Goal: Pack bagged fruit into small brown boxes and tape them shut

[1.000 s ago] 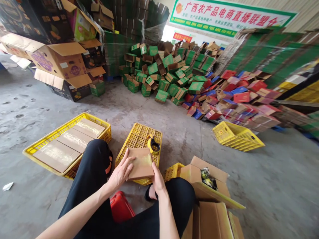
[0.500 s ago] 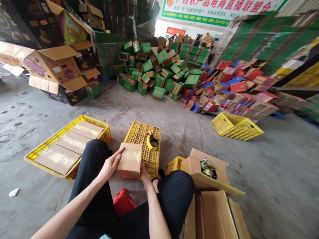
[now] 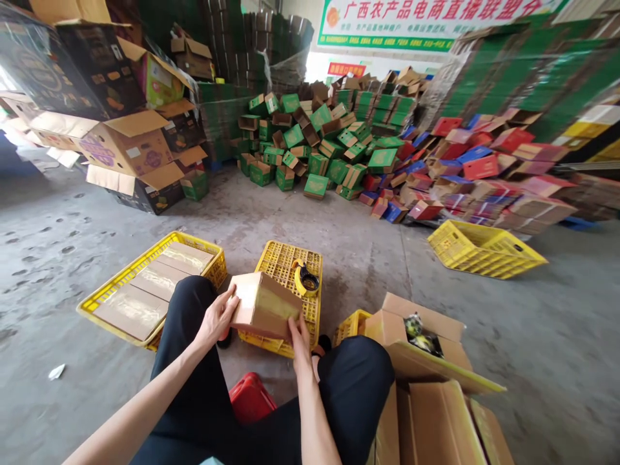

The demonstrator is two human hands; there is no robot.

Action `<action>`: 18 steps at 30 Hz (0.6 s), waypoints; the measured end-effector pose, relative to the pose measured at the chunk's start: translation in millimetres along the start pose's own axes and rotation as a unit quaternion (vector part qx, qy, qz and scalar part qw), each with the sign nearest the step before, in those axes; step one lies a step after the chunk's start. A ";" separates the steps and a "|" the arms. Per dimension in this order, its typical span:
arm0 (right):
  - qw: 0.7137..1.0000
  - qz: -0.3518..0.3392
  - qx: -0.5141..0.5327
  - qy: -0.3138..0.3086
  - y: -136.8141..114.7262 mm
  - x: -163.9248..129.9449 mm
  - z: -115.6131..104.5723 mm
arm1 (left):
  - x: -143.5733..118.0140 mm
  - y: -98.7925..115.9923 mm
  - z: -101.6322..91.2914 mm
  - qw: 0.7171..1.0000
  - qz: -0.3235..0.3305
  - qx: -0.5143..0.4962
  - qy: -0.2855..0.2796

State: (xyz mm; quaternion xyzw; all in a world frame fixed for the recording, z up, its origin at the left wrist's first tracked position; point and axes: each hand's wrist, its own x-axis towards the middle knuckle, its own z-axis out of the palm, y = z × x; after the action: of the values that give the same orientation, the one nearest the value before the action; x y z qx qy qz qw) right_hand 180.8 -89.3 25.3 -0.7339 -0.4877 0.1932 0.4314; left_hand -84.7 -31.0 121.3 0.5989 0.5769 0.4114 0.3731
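Both my hands hold a small brown cardboard box [image 3: 264, 306], tilted up on one edge above an upturned yellow crate [image 3: 281, 261]. My left hand [image 3: 219, 318] grips its left side and my right hand [image 3: 300, 337] holds its lower right edge. Clear tape shines along the box's top. A yellow tape dispenser [image 3: 305, 279] lies on the upturned crate just behind the box. To the left, a yellow crate [image 3: 99, 299] holds three taped brown boxes [image 3: 157, 281] laid flat side by side. I sit on a red stool [image 3: 250, 397].
An open cardboard carton [image 3: 421, 349] with dark fruit stands at my right knee, another carton [image 3: 440, 426] in front of it. A tilted yellow crate [image 3: 484, 248] lies on the concrete floor at right. Heaps of green and red boxes [image 3: 368, 161] fill the back; large cartons [image 3: 126, 148] stand at left.
The box lay flat on the upturned crate a second ago; both hands have lifted it, turned it and tipped it onto an edge. The view has shifted slightly left.
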 end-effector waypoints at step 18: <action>0.973 -0.011 -0.227 0.038 11.2 -8.2 -0.3 | 17.7 -85.9 78.8 0.995 -0.084 0.016 -0.054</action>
State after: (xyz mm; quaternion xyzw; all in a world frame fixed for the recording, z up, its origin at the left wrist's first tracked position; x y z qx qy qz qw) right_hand 183.5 -98.3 15.1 -0.8140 -0.5104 0.0444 0.2737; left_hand -45.0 -6.4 13.0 0.5759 0.6108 0.3360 0.4271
